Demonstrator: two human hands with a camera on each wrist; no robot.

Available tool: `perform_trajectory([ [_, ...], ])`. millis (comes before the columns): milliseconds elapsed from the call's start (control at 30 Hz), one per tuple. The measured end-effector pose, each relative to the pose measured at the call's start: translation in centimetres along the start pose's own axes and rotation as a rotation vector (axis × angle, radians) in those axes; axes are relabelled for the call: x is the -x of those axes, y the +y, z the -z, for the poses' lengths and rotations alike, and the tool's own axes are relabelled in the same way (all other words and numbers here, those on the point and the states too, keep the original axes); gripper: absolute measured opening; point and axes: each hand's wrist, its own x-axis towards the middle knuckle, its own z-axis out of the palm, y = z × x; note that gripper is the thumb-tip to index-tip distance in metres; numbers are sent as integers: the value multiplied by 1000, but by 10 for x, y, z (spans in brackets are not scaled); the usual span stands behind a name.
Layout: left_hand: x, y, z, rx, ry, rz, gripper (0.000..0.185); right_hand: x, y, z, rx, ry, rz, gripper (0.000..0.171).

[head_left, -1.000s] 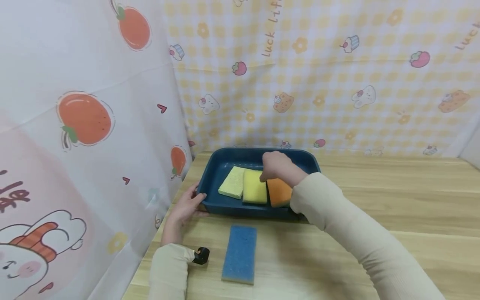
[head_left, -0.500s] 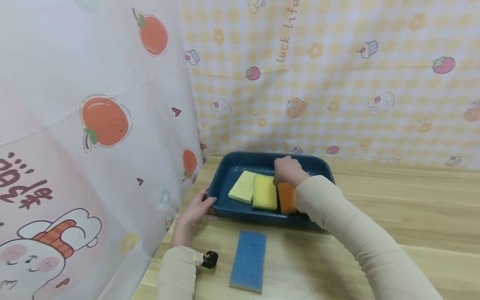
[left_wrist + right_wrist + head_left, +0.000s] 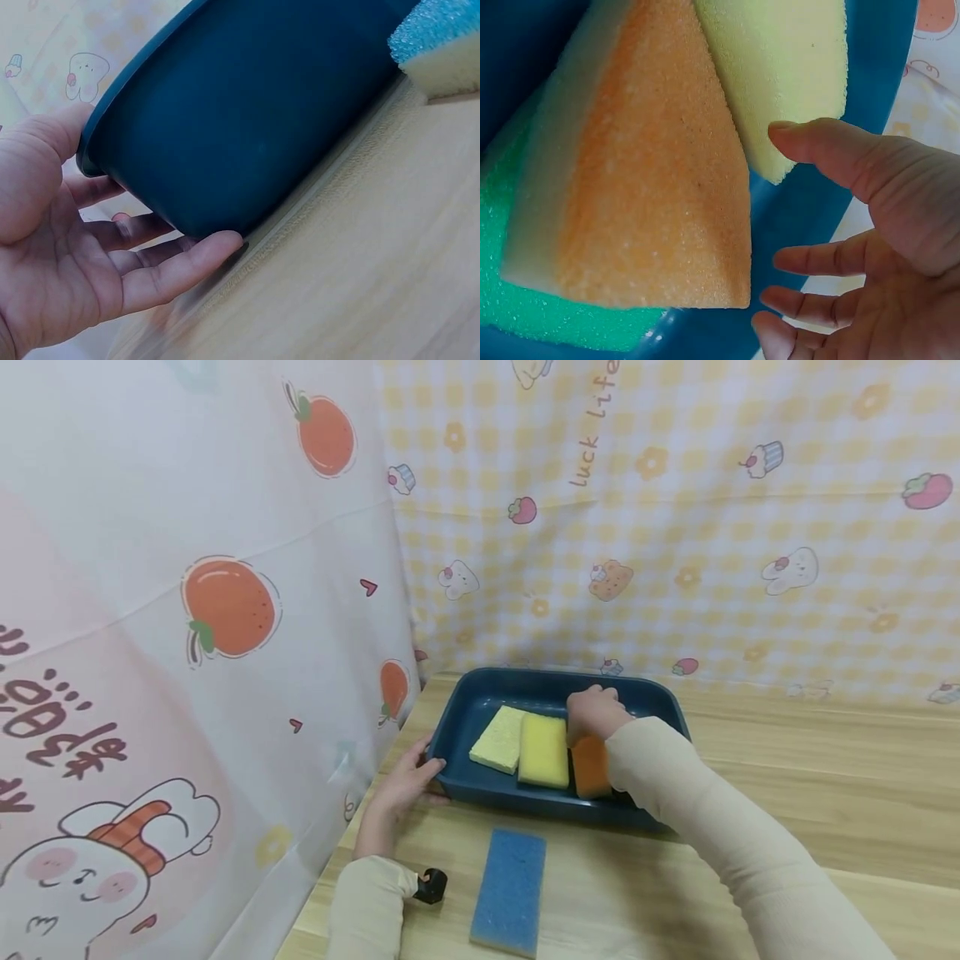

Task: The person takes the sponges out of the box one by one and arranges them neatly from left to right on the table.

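A dark blue rectangular basin (image 3: 525, 800) stands on the wooden table. My left hand (image 3: 408, 785) holds its left end, thumb over the rim and fingers against the outer wall. Inside lie a pale yellow sponge (image 3: 497, 739), a brighter yellow sponge (image 3: 543, 752) and an orange sponge (image 3: 591, 770), side by side. In the right wrist view a green sponge (image 3: 562, 319) shows beneath the orange one. My right hand (image 3: 596, 712) is over the basin at the orange sponge's far end, fingers spread and holding nothing. Its thumb (image 3: 817, 146) overlaps a yellow sponge in the wrist view.
A blue sponge (image 3: 510, 889) lies on the table in front of the basin. A black strap piece (image 3: 431, 886) sits at the left sleeve. Printed curtains (image 3: 675, 527) hang behind the basin and along the left side.
The head view has turned left, so everything sits further right. My right hand has shifted right, off the bright yellow sponge, and the orange sponge looks slightly turned. My left hand stays on the basin.
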Motion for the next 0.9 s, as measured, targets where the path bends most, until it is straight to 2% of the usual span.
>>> perform_trajectory([
  [133, 2, 2, -1, 12, -2, 4, 54, 17, -18, 14, 55, -68, -46, 47],
  [300, 3, 1, 0, 11, -3, 0, 53, 8, -13, 3, 53, -53, -76, 49],
  [600, 1, 2, -1, 9, 0, -7, 53, 2, -9, 0, 204, -72, 7, 40],
  [767, 1, 0, 0, 9, 4, -3, 52, 1, -9, 0, 155, -117, -10, 32],
  [900, 0, -2, 1, 8, 0, -4, 51, 2, -10, 0, 122, -132, -15, 34],
])
